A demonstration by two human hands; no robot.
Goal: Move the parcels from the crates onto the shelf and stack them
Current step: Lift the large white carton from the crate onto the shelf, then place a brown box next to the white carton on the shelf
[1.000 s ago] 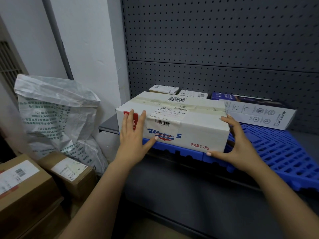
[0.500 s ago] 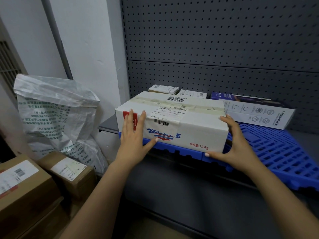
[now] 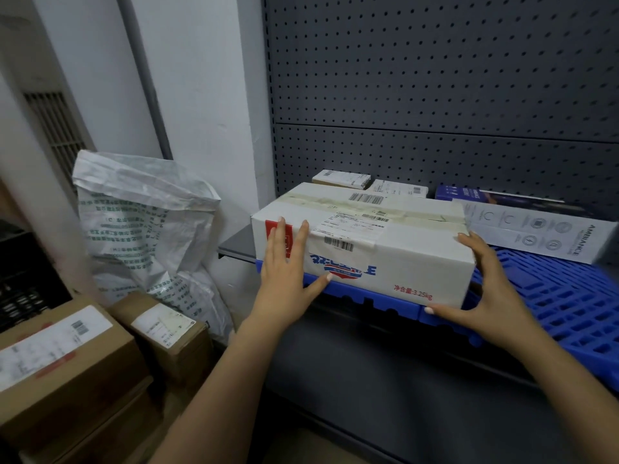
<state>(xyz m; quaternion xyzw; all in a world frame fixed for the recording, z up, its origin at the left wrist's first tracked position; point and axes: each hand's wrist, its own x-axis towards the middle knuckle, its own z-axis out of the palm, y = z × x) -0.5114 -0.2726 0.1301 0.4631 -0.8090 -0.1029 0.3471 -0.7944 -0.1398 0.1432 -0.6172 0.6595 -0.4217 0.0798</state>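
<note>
A large white parcel with tape, barcode labels and blue-red print lies on the blue plastic grid mat of the grey shelf. My left hand presses flat with straight fingers against the parcel's front face near its left end. At the parcel's right front corner is my right hand, fingers along the right side and thumb under the front edge. Two small white parcels lie behind it by the pegboard. A long white-and-blue box lies to its right.
A dark pegboard wall backs the shelf. Left of the shelf on the floor stand a crumpled white woven sack and two brown cardboard parcels. A black crate shows at the far left edge.
The parcel has slid slightly back and left on the mat. My right hand has closed in on its right corner; my left hand stays flat on the front face.
</note>
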